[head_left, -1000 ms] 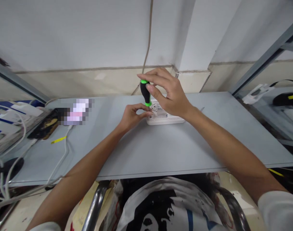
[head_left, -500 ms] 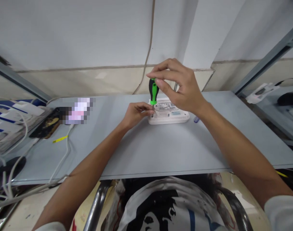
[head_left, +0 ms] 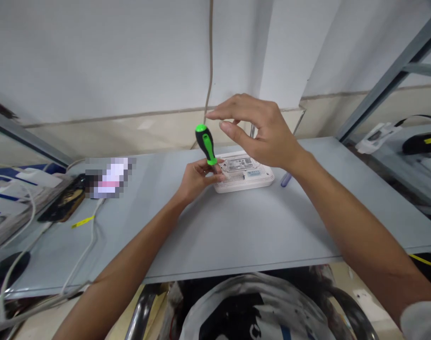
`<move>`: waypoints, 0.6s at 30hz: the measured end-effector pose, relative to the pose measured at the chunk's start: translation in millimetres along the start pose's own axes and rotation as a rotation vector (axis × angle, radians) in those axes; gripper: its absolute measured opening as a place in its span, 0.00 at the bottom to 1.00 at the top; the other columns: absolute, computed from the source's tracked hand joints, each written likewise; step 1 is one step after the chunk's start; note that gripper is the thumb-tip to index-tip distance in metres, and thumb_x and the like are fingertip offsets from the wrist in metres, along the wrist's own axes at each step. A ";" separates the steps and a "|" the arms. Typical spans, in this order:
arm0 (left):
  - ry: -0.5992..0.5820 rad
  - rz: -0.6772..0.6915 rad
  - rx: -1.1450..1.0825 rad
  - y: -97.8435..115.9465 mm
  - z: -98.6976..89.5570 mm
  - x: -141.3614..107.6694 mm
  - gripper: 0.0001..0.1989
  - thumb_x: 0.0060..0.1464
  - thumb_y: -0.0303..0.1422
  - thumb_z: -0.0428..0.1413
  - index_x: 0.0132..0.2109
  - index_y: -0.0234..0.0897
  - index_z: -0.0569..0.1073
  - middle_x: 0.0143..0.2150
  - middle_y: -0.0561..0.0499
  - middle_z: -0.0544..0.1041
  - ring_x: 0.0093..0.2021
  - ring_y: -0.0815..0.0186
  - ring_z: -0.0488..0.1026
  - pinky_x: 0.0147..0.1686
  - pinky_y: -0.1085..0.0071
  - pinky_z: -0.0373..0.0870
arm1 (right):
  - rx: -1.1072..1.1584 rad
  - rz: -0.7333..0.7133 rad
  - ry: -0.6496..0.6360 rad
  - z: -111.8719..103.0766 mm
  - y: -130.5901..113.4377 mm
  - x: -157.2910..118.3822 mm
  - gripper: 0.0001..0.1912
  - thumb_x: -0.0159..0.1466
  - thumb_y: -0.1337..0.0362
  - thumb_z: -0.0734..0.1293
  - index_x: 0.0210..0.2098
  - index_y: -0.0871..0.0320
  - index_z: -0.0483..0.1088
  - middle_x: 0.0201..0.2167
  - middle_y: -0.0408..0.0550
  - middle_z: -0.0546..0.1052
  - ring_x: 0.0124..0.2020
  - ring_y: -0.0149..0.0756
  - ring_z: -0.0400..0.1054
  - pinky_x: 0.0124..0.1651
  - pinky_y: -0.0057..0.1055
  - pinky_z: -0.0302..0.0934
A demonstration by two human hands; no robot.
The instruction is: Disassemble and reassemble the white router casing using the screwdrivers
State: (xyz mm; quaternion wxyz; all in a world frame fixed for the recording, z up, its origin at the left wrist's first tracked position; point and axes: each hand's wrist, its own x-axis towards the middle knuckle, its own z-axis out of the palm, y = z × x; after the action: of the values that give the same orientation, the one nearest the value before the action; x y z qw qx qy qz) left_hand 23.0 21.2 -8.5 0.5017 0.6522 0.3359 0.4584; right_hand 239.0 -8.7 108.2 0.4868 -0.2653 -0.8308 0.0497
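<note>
A screwdriver (head_left: 205,144) with a green and black handle leans to the left, its handle up. My left hand (head_left: 199,177) is closed around its shaft, at the left end of a white router-like box (head_left: 244,188). The box lies on the table with a vented, labelled side up; the screwdriver's tip is hidden by my fingers. Over the box hovers my right hand (head_left: 259,130), open, fingers stretched to the left and apart from the handle. Just right of the box, a blue-purple translucent handle (head_left: 286,179) lies partly behind my right forearm.
On the left of the table (head_left: 236,236) are a lit phone (head_left: 111,179), a dark phone (head_left: 64,200), white chargers (head_left: 40,177) and cables. A metal shelf post (head_left: 381,80) rises at the right. The wall stands behind the table.
My right hand has come off the screwdriver's handle and opened. The screwdriver has gone from nearly upright to leaning left, with my left hand at its shaft. The view shifted slightly.
</note>
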 end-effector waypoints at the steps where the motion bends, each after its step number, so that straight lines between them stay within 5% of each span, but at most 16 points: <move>1: -0.031 -0.022 -0.020 -0.6 -2.4 -0.7 0.23 0.40 0.34 0.77 0.46 0.38 0.85 0.37 0.48 0.84 0.40 0.61 0.81 0.46 0.61 0.80 | 0.001 -0.008 0.006 -0.7 0.0 0.2 0.14 0.75 0.57 0.62 0.52 0.43 0.79 0.51 0.44 0.82 0.54 0.45 0.75 0.58 0.48 0.72; 5: -0.132 -0.100 -0.072 -3.7 -13.2 -2.7 0.17 0.47 0.39 0.75 0.43 0.37 0.86 0.43 0.42 0.86 0.47 0.55 0.83 0.47 0.59 0.81 | 0.013 -0.050 0.035 -1.1 3.7 0.5 0.13 0.75 0.57 0.63 0.51 0.44 0.80 0.49 0.45 0.83 0.54 0.44 0.76 0.59 0.49 0.72; 10: -0.034 -0.100 -0.034 -2.6 -10.3 -1.0 0.14 0.41 0.38 0.77 0.33 0.37 0.85 0.33 0.45 0.85 0.41 0.56 0.84 0.43 0.60 0.82 | 0.025 -0.078 0.046 1.6 6.9 0.1 0.13 0.75 0.57 0.64 0.50 0.46 0.80 0.47 0.46 0.84 0.53 0.44 0.77 0.58 0.50 0.72; 13: -0.021 -0.081 -0.029 0.9 -9.1 -1.2 0.15 0.39 0.36 0.77 0.35 0.37 0.85 0.35 0.45 0.85 0.46 0.53 0.83 0.45 0.60 0.82 | 0.030 -0.080 0.054 3.1 5.8 -0.3 0.12 0.75 0.58 0.64 0.49 0.47 0.80 0.47 0.47 0.83 0.52 0.44 0.77 0.58 0.50 0.72; 18: -0.170 -0.088 -0.112 -1.2 -17.4 -3.2 0.14 0.50 0.38 0.73 0.43 0.39 0.86 0.44 0.42 0.86 0.49 0.53 0.83 0.50 0.57 0.80 | 0.032 -0.071 0.053 5.8 4.3 -1.2 0.12 0.75 0.56 0.64 0.49 0.47 0.80 0.47 0.47 0.84 0.52 0.44 0.77 0.57 0.50 0.72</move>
State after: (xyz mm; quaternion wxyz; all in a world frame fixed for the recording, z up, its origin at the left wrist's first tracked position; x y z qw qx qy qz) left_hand 5.6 24.6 -9.2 0.5836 0.6443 0.2942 0.3971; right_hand 236.4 -4.6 102.8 0.5143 -0.2289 -0.8256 0.0387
